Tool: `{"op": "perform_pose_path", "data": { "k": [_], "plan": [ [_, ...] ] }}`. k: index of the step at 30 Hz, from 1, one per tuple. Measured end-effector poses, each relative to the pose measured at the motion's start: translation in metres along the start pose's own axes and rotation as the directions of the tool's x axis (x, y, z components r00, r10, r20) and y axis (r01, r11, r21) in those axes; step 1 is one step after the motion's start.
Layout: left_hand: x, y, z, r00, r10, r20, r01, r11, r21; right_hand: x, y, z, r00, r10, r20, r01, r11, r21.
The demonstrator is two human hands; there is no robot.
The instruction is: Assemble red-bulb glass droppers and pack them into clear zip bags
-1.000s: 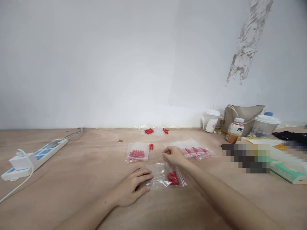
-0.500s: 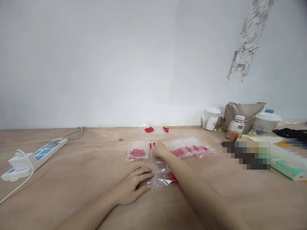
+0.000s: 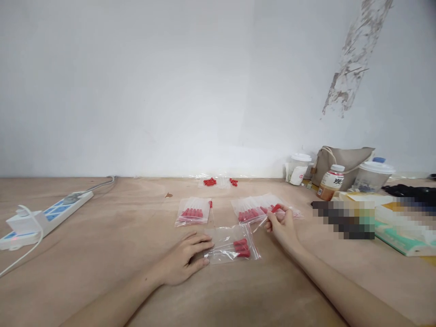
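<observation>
My left hand [image 3: 185, 259] lies flat with fingers spread, its fingertips on the left edge of a clear zip bag [image 3: 221, 238]. Inside that bag are several glass droppers with red rubber bulbs [image 3: 242, 248], bulbs toward the right. Just right of the bag, my right hand [image 3: 282, 227] pinches one dropper [image 3: 275, 208] by its red bulb, the glass tube slanting down to the left. A single loose dropper [image 3: 210, 205] lies beyond the bag. To its left is a filled bag [image 3: 192, 211]; more filled bags [image 3: 250, 210] overlap behind my right hand.
Near the wall are red bulbs [image 3: 210, 181] on clear plastic. A power strip [image 3: 57, 213] with a white cable lies at left. At right are a lidded cup [image 3: 299, 169], a drink bottle [image 3: 330, 182], a grey bag [image 3: 344, 161], another lidded cup [image 3: 373, 177] and a green-and-white pack [image 3: 395, 234].
My right hand has moved right and nearer from the loose droppers, carrying one with it. The bag's right side is now uncovered. My left hand stays at the bag's left edge.
</observation>
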State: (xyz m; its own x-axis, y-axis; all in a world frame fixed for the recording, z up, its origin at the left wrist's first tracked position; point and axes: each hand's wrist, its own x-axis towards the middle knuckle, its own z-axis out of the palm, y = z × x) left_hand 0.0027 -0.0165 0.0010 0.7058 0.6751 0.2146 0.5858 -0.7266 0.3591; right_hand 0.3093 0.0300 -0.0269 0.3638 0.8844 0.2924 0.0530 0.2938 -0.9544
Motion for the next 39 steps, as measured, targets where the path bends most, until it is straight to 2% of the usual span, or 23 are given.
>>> {"op": "perform_pose_path", "data": {
  "k": [7, 12, 15, 18, 22, 26, 28, 30, 31, 32, 35, 36, 39],
  "plan": [
    [0.0, 0.001, 0.0, 1.0, -0.001, 0.003, 0.001, 1.0, 0.008, -0.007, -0.001, 0.011, 0.997, 0.067, 0.027, -0.069, 0.994, 0.083],
    [0.0, 0.001, 0.0, 1.0, 0.013, 0.007, -0.013, 1.0, 0.008, -0.022, -0.001, 0.019, 0.975, 0.167, 0.146, -0.191, 0.967, 0.169],
    [0.0, 0.001, 0.0, 1.0, -0.011, -0.004, 0.011, 1.0, 0.013, -0.028, -0.003, 0.019, 0.956, 0.164, 0.244, -0.199, 0.972, 0.126],
    [0.0, 0.001, 0.0, 1.0, -0.021, 0.001, 0.021, 0.999, 0.026, -0.027, -0.007, 0.013, 0.919, 0.118, 0.376, -0.123, 0.992, -0.012],
    [0.0, 0.002, 0.0, 1.0, -0.021, 0.006, 0.02, 0.999, 0.037, -0.02, -0.009, 0.005, 0.856, 0.044, 0.516, 0.048, 0.985, -0.164],
    [0.0, 0.003, 0.0, 1.0, -0.024, 0.004, 0.023, 0.999, 0.04, -0.018, -0.007, 0.01, 0.828, -0.07, 0.557, 0.3, 0.893, -0.334],
    [-0.001, 0.002, 0.001, 1.0, -0.027, 0.004, 0.027, 0.999, 0.043, -0.018, -0.005, 0.014, 0.79, -0.141, 0.597, 0.417, 0.837, -0.354],
    [-0.001, 0.002, 0.001, 1.0, -0.026, 0.002, 0.026, 0.999, 0.044, -0.019, -0.004, 0.018, 0.738, -0.168, 0.653, 0.485, 0.805, -0.342],
    [-0.001, 0.001, 0.001, 1.0, -0.023, -0.001, 0.023, 0.999, 0.041, -0.019, -0.003, 0.018, 0.729, -0.158, 0.667, 0.486, 0.805, -0.341],
    [0.0, 0.001, 0.001, 1.0, -0.017, -0.005, 0.017, 0.999, 0.035, -0.019, -0.002, 0.019, 0.739, -0.135, 0.66, 0.463, 0.814, -0.352],
    [0.0, 0.001, 0.001, 1.0, 0.004, -0.012, -0.004, 1.0, 0.015, -0.02, 0.0, 0.018, 0.816, -0.045, 0.576, 0.339, 0.845, -0.414],
    [0.0, 0.0, 0.001, 1.0, 0.009, -0.008, -0.009, 1.0, 0.014, -0.019, 0.0, 0.018, 0.829, -0.026, 0.559, 0.32, 0.842, -0.435],
    [0.0, 0.0, 0.0, 1.0, 0.013, 0.018, -0.013, 0.999, 0.03, -0.015, -0.006, 0.017, 0.842, -0.042, 0.538, 0.351, 0.801, -0.486]
  ]
}}
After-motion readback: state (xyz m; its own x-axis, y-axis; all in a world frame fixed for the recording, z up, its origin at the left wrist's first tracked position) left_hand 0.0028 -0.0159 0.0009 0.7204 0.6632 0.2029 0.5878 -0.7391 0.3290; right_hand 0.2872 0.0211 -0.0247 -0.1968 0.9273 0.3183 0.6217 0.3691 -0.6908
